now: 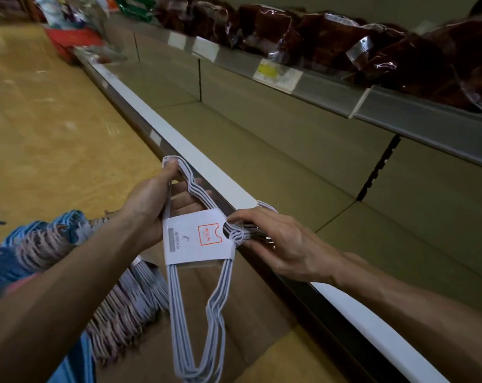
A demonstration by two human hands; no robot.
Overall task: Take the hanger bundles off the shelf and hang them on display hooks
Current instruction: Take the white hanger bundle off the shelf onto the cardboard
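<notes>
A bundle of white wire hangers [198,239], wrapped in a white paper band with an orange square mark, hangs in front of me above the shelf's front edge. My left hand [154,203] grips one shoulder end of the bundle, thumb over the wires. My right hand [273,239] holds the hook ends at the band's right side, fingers curled round them. More hanger bundles [118,308], blue and pale pink, lie piled at the lower left. No display hooks are in view.
The bare lower shelf [262,150] with a white front rail [206,172] runs diagonally across the view. An upper shelf [317,81] with price tags carries dark red packaged goods [331,37]. Tan floor lies to the left, with a red basket [68,40] far off.
</notes>
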